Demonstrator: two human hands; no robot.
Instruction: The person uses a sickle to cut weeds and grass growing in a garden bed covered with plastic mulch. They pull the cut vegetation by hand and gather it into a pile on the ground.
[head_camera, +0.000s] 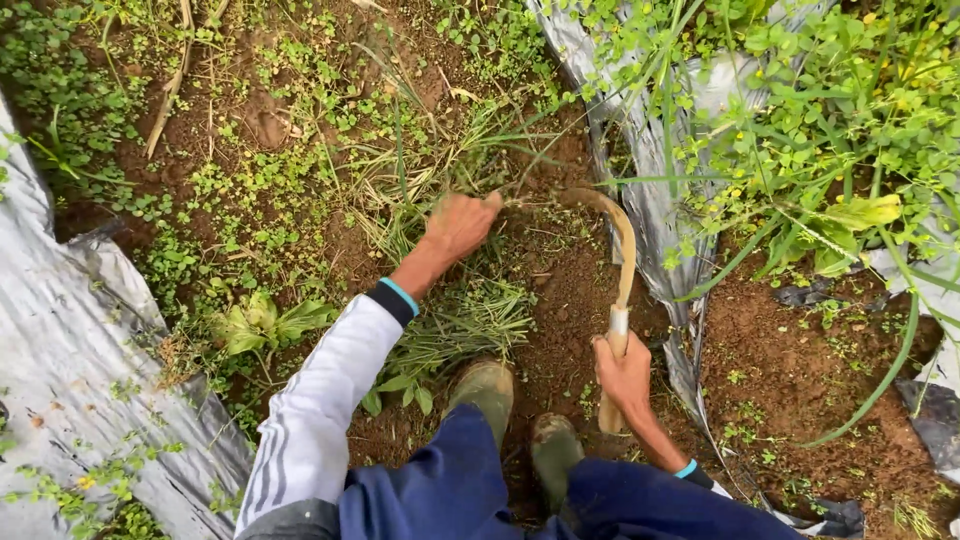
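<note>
My left hand (458, 227) is closed around a clump of long grass (440, 165) growing out of the red-brown soil. My right hand (622, 372) grips the pale wooden handle of a sickle (620, 262). Its curved, mud-smeared blade arches up and left, its tip close to the base of the grass by my left hand. A pile of cut grass (462, 325) lies on the soil below my left wrist. My two muddy green boots (487, 390) stand between my knees at the bottom.
Grey plastic mulch sheets (70, 340) border the furrow on the left and right (655, 210). Leafy plants with small yellow flowers (820, 120) crowd the right bed. Low weeds (260, 190) cover the soil to the left. A broad-leaved weed (262, 322) sits near my left sleeve.
</note>
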